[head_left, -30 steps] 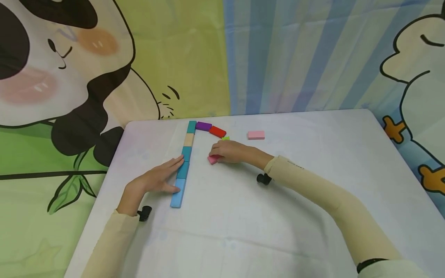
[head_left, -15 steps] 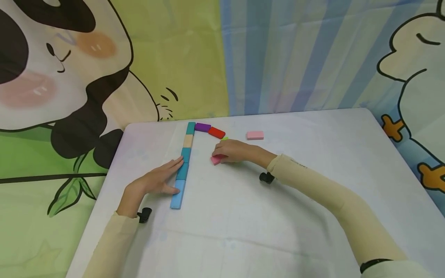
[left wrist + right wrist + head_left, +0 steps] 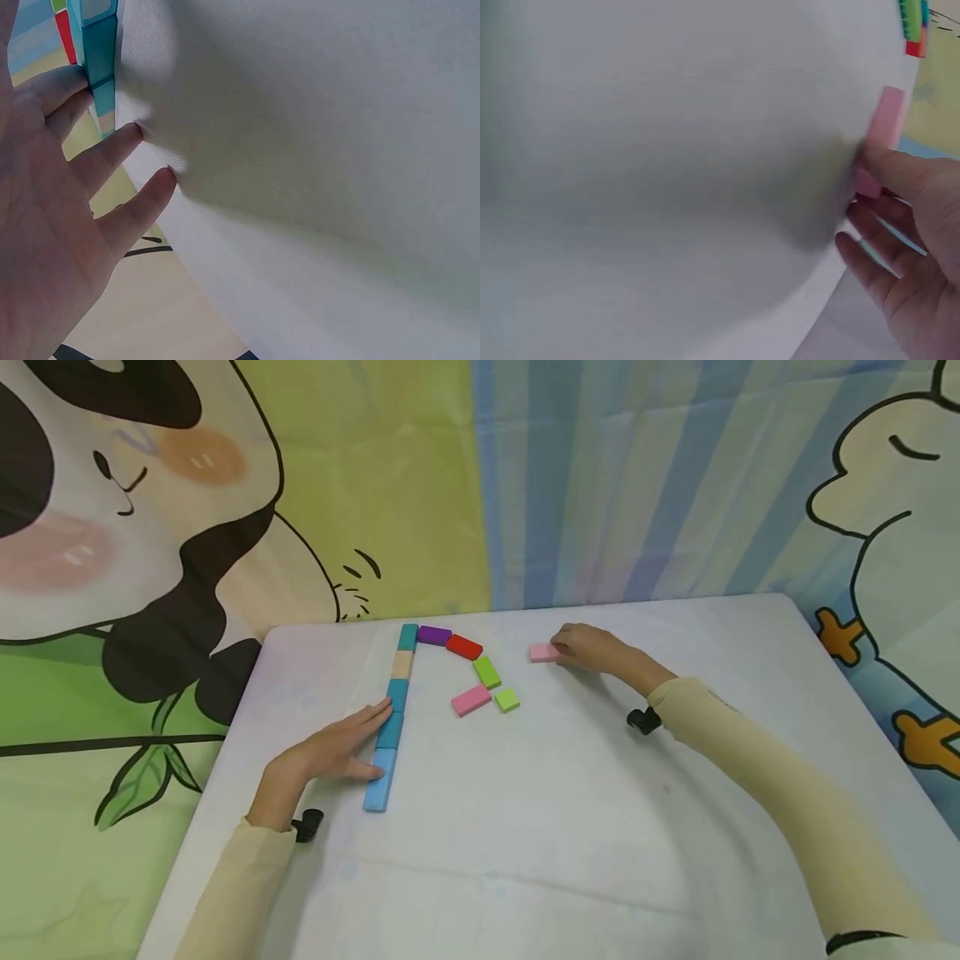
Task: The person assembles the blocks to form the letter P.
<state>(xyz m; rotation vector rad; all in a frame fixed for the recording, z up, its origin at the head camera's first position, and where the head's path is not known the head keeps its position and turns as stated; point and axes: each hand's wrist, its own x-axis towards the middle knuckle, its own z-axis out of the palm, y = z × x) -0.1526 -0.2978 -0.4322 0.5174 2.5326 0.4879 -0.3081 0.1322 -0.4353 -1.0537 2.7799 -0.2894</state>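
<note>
A row of blocks stretches away from me: light blue [image 3: 377, 793], teal [image 3: 390, 732], then beige [image 3: 401, 665] and a teal block [image 3: 407, 637] at the far end. My left hand [image 3: 318, 756] lies along its left side with fingers extended; fingertips touch the teal blocks and the thumb touches the light blue one. At the back of the table, my right hand [image 3: 596, 650] pinches the right end of a pink block [image 3: 542, 652]. In the right wrist view, the thumb overlaps that pink block [image 3: 887, 116], fingers on its other side.
From the row's far end curve a purple block [image 3: 434, 635], a red block [image 3: 464, 647] and a lime green block [image 3: 487, 672]. Another pink block [image 3: 471, 700] lies beside a small lime green block [image 3: 507, 700]. Behind the white table [image 3: 525, 843] hangs a printed cloth [image 3: 412, 527].
My right hand has let go of the nearer pink block and moved right to the farther one. The lime green blocks are now uncovered. The left hand stays put.
</note>
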